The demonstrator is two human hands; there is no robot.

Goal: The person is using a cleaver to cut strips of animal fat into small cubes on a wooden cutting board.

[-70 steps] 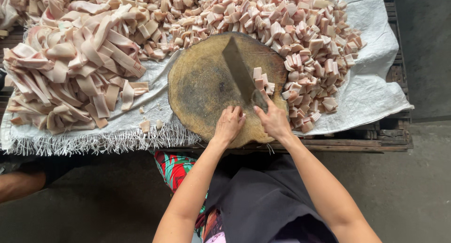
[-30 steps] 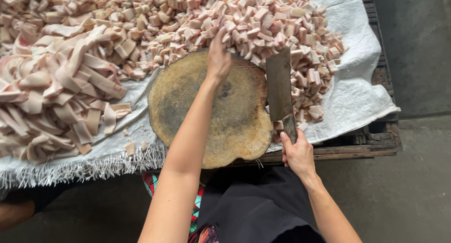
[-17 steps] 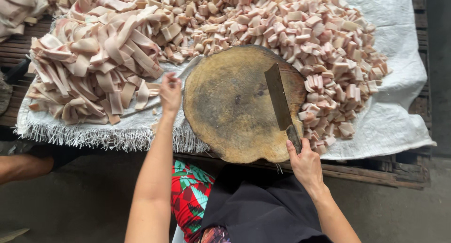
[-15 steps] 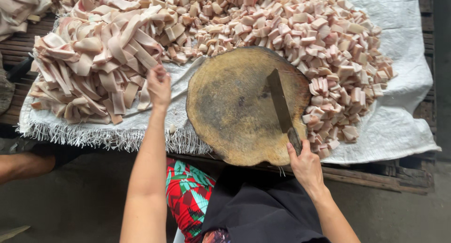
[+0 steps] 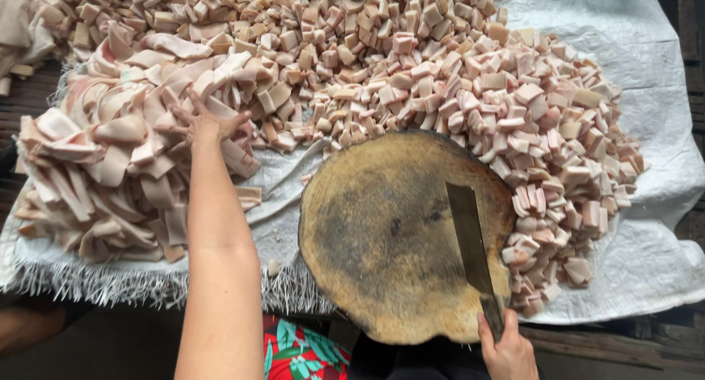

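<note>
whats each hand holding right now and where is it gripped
The right hand holds the cleaver by its handle. The left hand rests spread on the pile of strips, gripping nothing.

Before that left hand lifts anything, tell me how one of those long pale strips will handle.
Probably floppy: the strips lie bent and draped over one another. Likely slippery, since the surfaces look moist and fatty. One may drag neighbours along, because the left hand rests spread on a tangled heap. The right hand holds the cleaver on the round board.
</note>
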